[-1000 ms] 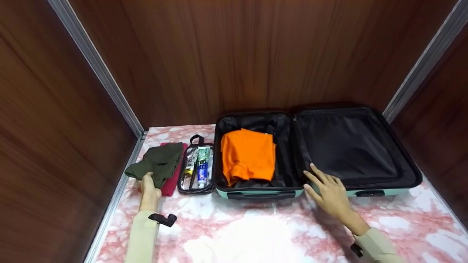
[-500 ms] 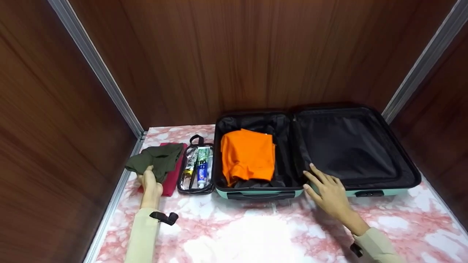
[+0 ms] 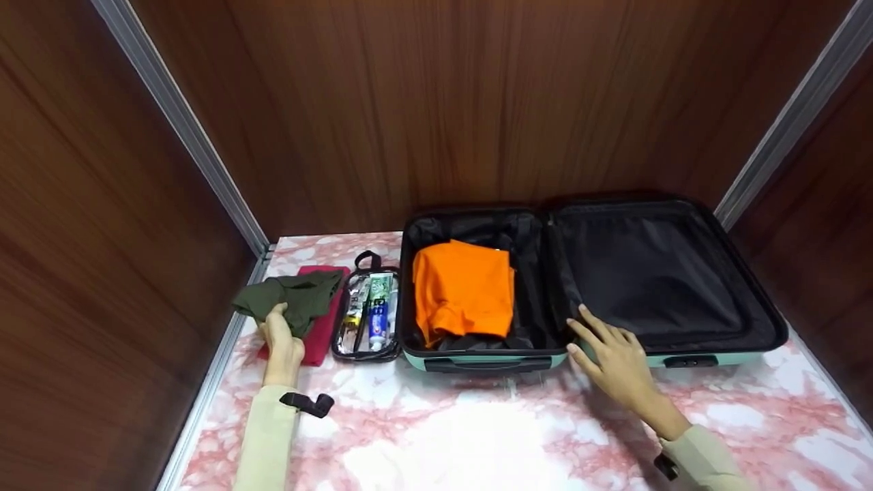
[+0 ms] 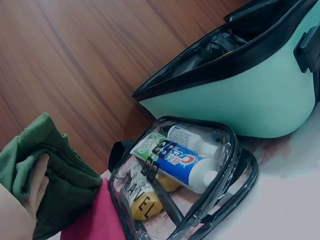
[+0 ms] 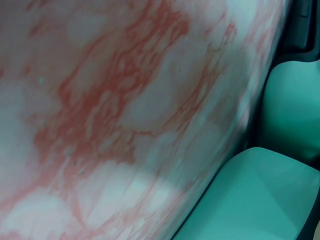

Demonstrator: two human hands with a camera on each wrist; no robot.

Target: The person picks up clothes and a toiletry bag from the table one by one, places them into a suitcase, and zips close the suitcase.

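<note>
My left hand grips a folded dark green garment, fingers tucked into its folds in the left wrist view. The green garment overlaps a flat crimson cloth on the table. To their right lies a clear toiletry pouch with a black strap, holding a toothpaste tube and other small items. An orange garment lies in the left half of an open mint-green suitcase. My right hand rests with spread fingers on the suitcase's front edge near the hinge; the right wrist view leaves it out.
The table has a pink-and-white marbled top. Brown wood-grain panels with metal corner strips stand behind and at both sides. The suitcase's right half lies flat, showing its black lining. Its combination lock faces front.
My left hand has moved slightly up with the green garment, whose lower edge has lifted to show more crimson cloth. My right hand and the suitcase stay as they were.
</note>
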